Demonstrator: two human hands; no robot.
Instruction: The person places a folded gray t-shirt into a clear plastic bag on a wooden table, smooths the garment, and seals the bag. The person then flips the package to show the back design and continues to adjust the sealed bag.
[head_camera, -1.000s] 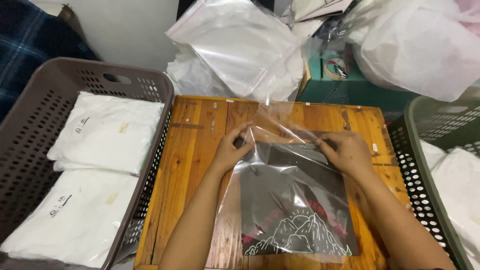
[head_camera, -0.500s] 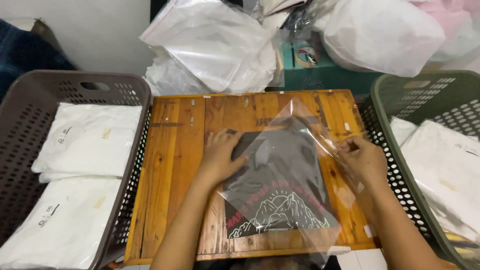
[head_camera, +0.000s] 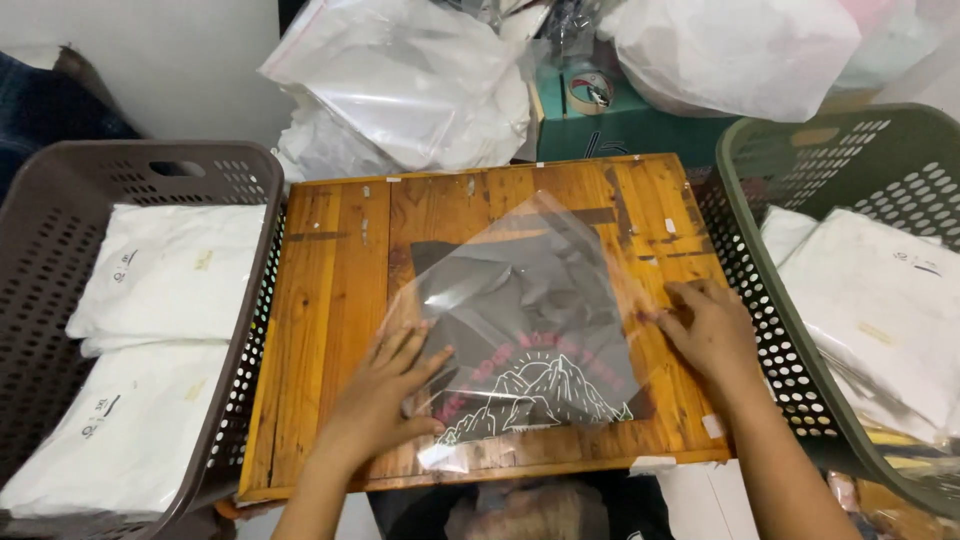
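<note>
A folded dark T-shirt (head_camera: 520, 320) with a pale mountain print lies inside a clear plastic bag (head_camera: 570, 225) on a small wooden table (head_camera: 335, 300). My left hand (head_camera: 385, 385) presses flat on the bag's near left corner, fingers spread. Over at the right edge of the bag, my right hand (head_camera: 705, 330) pinches the plastic with its fingertips. The bag's open flap sticks up toward the far side of the table.
A brown perforated basket (head_camera: 60, 250) on the left holds white bagged garments (head_camera: 165, 270). Its green counterpart (head_camera: 800, 170) on the right holds more white packages (head_camera: 880, 300). Behind the table lie loose plastic bags (head_camera: 410, 80) and a teal box with a tape roll (head_camera: 590, 92).
Both hands slid from the bag's far edge toward me, the left to the near left corner, the right to the right edge. The bagged shirt turned slightly.
</note>
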